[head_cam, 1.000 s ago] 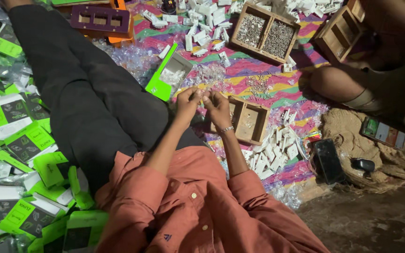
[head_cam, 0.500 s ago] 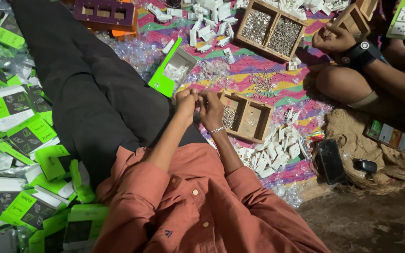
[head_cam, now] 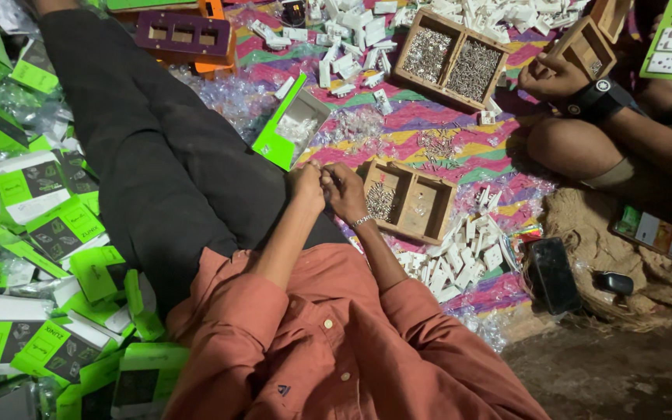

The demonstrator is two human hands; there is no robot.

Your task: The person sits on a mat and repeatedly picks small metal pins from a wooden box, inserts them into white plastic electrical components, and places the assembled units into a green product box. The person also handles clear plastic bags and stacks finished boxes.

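At mid-frame your left hand (head_cam: 307,183) and right hand (head_cam: 345,190) meet, fingers curled and pressed together over something too small to identify. Just right of them sits a two-compartment wooden tray (head_cam: 429,208) holding screws (head_cam: 381,201). White plastic parts (head_cam: 460,253) lie scattered lower right; green boxes (head_cam: 33,225) crowd the left edge.

Green boxes (head_cam: 36,206) left, purple tray (head_cam: 184,35), phone (head_cam: 554,274) right.

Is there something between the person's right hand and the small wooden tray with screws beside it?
Nothing visible. The right hand is joined with the left hand just left of the wooden tray, and only bare patterned mat lies in the short gap.
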